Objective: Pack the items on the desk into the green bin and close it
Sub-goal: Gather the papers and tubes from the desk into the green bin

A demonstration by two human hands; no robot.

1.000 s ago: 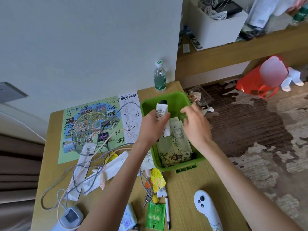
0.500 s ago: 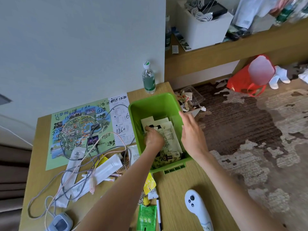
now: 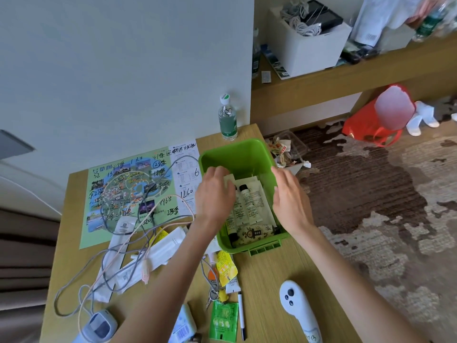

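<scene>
Fingers of left hand (image 3: 215, 196) relaxed, touching white tubes (image 3: 249, 204) in green bin (image 3: 237, 154), right hand (image 3: 289, 199) relaxed beside rim

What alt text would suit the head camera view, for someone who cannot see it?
A person's left hand reaches into a green bin on a wooden desk, over white tubes lying inside, while the right hand rests at its right wall. Cables, a map, a water bottle and a white controller sit around it.

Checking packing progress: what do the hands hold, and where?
Left hand covers white packets in the green plastic bin, grip unclear; right hand rests on its right rim.
</scene>
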